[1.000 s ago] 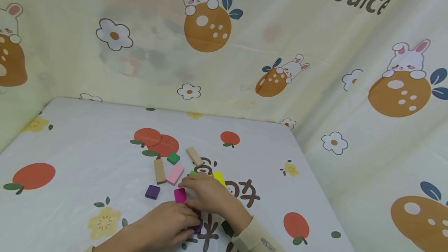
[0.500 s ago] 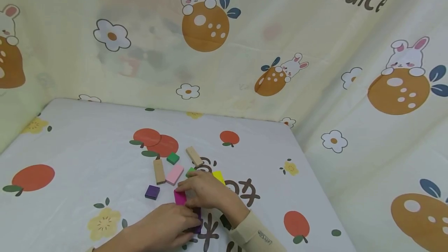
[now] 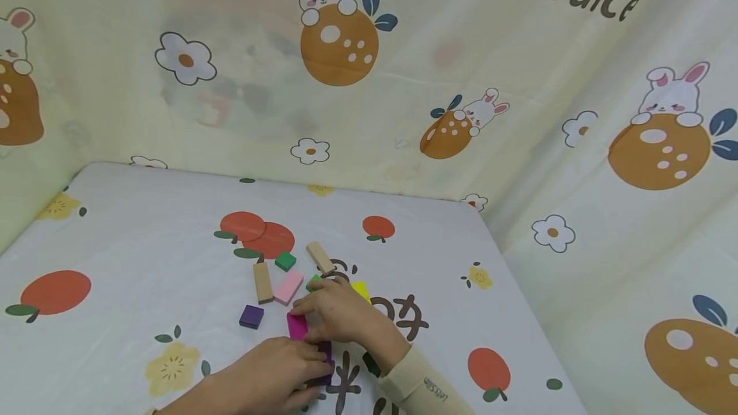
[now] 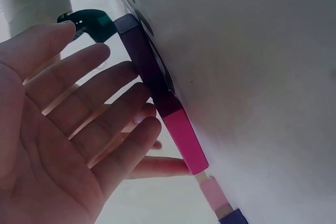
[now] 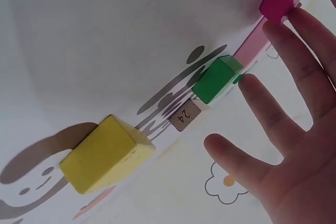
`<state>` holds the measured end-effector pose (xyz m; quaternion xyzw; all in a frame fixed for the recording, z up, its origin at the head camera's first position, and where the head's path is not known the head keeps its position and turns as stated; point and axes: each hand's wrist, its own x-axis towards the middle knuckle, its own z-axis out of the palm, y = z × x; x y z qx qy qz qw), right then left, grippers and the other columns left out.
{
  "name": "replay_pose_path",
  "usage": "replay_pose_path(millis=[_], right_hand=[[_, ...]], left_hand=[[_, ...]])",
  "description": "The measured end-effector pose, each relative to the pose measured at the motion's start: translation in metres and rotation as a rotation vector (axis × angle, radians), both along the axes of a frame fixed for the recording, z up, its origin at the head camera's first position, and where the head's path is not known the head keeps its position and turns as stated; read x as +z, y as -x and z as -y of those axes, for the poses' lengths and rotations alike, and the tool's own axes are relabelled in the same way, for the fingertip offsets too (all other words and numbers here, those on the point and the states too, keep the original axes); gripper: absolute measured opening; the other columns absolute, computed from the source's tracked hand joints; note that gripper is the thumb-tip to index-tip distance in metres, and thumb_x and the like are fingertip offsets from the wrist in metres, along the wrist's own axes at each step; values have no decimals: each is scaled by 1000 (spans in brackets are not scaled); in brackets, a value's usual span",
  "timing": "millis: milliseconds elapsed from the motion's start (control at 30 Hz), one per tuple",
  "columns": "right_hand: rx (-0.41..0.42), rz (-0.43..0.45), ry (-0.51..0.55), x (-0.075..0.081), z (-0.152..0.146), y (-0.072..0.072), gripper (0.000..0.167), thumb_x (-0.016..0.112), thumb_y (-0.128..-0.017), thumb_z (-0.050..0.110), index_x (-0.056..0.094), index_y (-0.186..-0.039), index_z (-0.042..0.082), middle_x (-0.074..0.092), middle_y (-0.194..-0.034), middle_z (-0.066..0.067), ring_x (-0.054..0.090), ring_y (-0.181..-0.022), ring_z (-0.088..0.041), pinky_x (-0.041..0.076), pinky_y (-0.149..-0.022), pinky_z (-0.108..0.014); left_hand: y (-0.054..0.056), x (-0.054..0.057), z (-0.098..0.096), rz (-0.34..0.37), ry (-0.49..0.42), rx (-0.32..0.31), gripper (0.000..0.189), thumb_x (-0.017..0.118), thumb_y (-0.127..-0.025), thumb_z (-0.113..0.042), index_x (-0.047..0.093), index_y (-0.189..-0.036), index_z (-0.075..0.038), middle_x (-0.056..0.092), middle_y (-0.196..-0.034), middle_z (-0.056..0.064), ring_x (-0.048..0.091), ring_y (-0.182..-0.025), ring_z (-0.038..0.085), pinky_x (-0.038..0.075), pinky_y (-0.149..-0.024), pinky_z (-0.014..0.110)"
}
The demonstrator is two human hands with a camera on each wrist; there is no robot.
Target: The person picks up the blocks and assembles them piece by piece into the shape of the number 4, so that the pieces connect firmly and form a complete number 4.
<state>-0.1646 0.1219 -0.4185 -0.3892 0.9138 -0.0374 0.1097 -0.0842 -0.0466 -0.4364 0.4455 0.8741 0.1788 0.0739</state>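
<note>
A magenta block (image 3: 297, 326) lies end to end with a dark purple block (image 3: 328, 373) on the patterned tablecloth. My right hand (image 3: 340, 314) holds the magenta block, index fingertip at its far end and thumb near its close end. In the left wrist view, my left hand (image 4: 79, 124) has its fingers nearly straight, fingertips against the side of the purple block (image 4: 142, 53). The left hand covers part of that block in the head view. Past the right fingers, the right wrist view shows a green block (image 5: 216, 80) and a yellow block (image 5: 107, 153).
Beyond the hands lie a pink block (image 3: 288, 288), two plain wooden blocks (image 3: 262, 282), a green block (image 3: 285, 261) and a small dark purple block (image 3: 251, 317). A dark green block (image 3: 371, 364) is partly under the right wrist. Printed curtains (image 3: 242, 120) hang behind the table.
The right hand has shifted slightly, and the magenta block now sits a little closer to the purple one. The left hand has slid slightly toward the body.
</note>
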Motion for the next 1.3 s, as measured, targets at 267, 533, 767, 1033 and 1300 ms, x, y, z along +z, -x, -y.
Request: replay_pose_path(millis=[267,533,767,1033,1300], right_hand=[[10,-10,-10,1,1,0,48,89,-80,40,76,-125,34,71,-127,21,52,-142,-18,37,-116,-59],[37,-37,-54,1,4,-3,50,87,-82,39,74,-130,30,72,-128,20,54,-140,-19,38,-114,-57],[30,-35,-42,-1,4,-4,53,88,-82,38,73,-132,28,71,-129,19,53,-141,-18,38,-113,-57],[35,-81,-13,-3,2,-4,53,88,-81,40,73,-131,28,73,-125,19,58,-129,-12,41,-109,-48],[-14,-125,59,1,-9,-4,53,86,-81,40,74,-130,24,73,-128,12,59,-128,-16,39,-118,-50]], left_hand=[[0,1,0,25,-1,-5,34,68,-98,-38,73,-129,-22,73,-125,-12,68,-118,9,57,-99,34],[0,-2,0,44,15,4,36,71,-97,-39,73,-129,-24,74,-123,-13,70,-114,7,58,-95,32],[1,-2,0,57,21,10,36,71,-96,-39,73,-128,-23,74,-122,-14,70,-113,7,58,-95,32],[0,-3,-1,35,19,4,36,70,-97,-39,73,-129,-23,73,-124,-14,70,-115,8,58,-95,33],[-1,-5,1,-46,11,-5,33,68,-98,-38,74,-126,-23,73,-123,-13,67,-119,9,57,-95,34]])
